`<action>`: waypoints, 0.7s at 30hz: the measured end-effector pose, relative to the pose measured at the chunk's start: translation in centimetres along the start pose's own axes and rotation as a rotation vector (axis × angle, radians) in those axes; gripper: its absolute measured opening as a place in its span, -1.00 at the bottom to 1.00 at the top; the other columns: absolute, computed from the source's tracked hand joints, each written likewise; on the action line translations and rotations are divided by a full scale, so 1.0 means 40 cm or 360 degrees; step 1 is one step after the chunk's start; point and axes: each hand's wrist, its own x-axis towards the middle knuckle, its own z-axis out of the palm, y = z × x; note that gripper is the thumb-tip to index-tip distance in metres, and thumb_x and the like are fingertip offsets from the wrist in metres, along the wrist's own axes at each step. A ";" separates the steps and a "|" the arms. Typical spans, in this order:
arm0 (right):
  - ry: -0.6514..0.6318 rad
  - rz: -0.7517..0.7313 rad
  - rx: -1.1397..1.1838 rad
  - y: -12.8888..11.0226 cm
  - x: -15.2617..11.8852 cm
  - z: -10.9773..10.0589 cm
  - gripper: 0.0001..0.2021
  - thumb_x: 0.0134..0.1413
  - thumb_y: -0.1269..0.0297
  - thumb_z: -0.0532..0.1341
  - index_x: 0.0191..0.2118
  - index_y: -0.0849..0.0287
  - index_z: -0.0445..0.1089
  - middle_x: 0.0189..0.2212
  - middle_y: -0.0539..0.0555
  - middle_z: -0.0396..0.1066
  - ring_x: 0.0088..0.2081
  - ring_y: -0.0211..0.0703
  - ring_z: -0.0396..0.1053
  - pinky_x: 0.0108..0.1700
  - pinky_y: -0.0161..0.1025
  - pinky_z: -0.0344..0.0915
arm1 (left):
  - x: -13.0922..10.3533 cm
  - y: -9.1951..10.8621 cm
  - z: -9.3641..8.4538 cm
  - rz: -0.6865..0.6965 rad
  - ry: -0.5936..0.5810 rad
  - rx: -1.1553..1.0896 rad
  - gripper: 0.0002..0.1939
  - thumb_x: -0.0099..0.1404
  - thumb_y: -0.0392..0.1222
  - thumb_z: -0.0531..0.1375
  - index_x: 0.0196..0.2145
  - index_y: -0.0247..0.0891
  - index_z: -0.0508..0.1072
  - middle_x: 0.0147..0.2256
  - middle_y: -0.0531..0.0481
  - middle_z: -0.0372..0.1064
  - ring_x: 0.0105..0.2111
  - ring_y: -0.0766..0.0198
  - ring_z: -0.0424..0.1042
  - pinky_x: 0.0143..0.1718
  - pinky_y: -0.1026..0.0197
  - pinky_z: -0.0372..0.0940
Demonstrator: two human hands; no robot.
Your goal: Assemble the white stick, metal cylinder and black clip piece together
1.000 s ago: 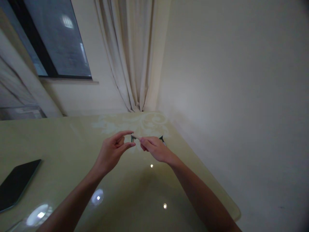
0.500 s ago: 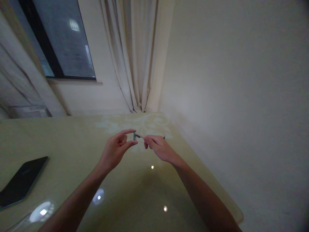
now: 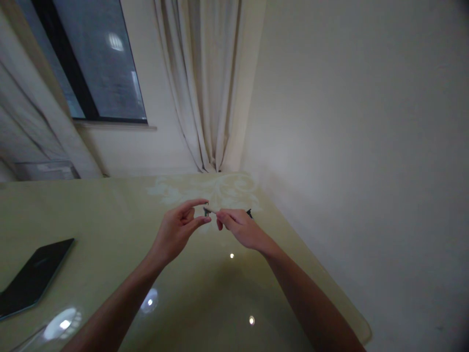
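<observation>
Our L hand pinched a sm. green piece upright; R hand pinched a slim tool, long axis crosswise, tip pointing L at it, contact unclear.

One head-worn camera looks forward and down — across the table from close by — toward a curtain.

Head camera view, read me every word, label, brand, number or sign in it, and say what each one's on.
No readable text anywhere.
Dark flat slab: faint patch, too blurred to tell mark from reflection.
Small piece in the left hand: too small to show any marking.
Tabletop: pale scroll pattern, not writing.
</observation>
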 end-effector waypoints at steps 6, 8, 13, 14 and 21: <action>-0.0091 0.0016 0.0082 0.009 0.001 -0.006 -0.41 0.50 -0.20 0.01 -0.36 0.18 0.43 -0.48 -0.05 0.25 -0.38 -0.22 0.22 -0.25 -0.26 0.11 | 0.001 0.008 -0.003 -0.0022 -0.0018 -0.0017 -0.50 0.22 0.01 0.40 0.06 -0.29 0.64 -0.53 0.26 -0.17 -0.56 0.38 -0.08 -0.50 0.29 -0.10; -0.0147 0.0020 0.0105 0.008 0.001 -0.009 -0.40 0.49 -0.22 0.01 -0.37 0.18 0.43 -0.48 -0.05 0.25 -0.39 -0.22 0.21 -0.25 -0.26 0.11 | 0.001 0.008 -0.003 -0.0026 -0.0007 -0.0021 -0.49 0.21 0.01 0.42 0.06 -0.28 0.64 -0.53 0.26 -0.18 -0.55 0.38 -0.08 -0.50 0.29 -0.10; -0.0132 0.0013 0.0111 0.007 -0.001 -0.024 -0.37 0.45 -0.28 0.02 -0.39 0.19 0.43 -0.47 -0.03 0.25 -0.37 -0.20 0.22 -0.25 -0.25 0.10 | 0.000 0.007 -0.002 -0.0067 -0.0020 -0.0047 -0.49 0.22 0.04 0.41 0.04 -0.31 0.64 -0.54 0.26 -0.17 -0.55 0.38 -0.08 -0.50 0.28 -0.10; -0.0138 0.0018 0.0127 0.006 -0.002 -0.026 -0.36 0.45 -0.29 0.02 -0.38 0.18 0.44 -0.47 -0.03 0.23 -0.37 -0.20 0.22 -0.26 -0.25 0.10 | 0.000 0.008 -0.002 -0.0065 -0.0026 -0.0057 -0.49 0.23 0.04 0.41 0.04 -0.31 0.64 -0.54 0.26 -0.16 -0.55 0.38 -0.07 -0.50 0.28 -0.10; -0.0264 0.0059 0.0137 0.012 -0.002 -0.038 -0.32 0.40 -0.35 0.02 -0.39 0.19 0.44 -0.47 -0.01 0.26 -0.36 -0.19 0.24 -0.26 -0.25 0.14 | 0.001 0.013 -0.005 -0.0010 0.0023 -0.0056 -0.54 0.21 -0.01 0.42 0.02 -0.26 0.65 -0.54 0.26 -0.17 -0.56 0.38 -0.07 -0.50 0.28 -0.09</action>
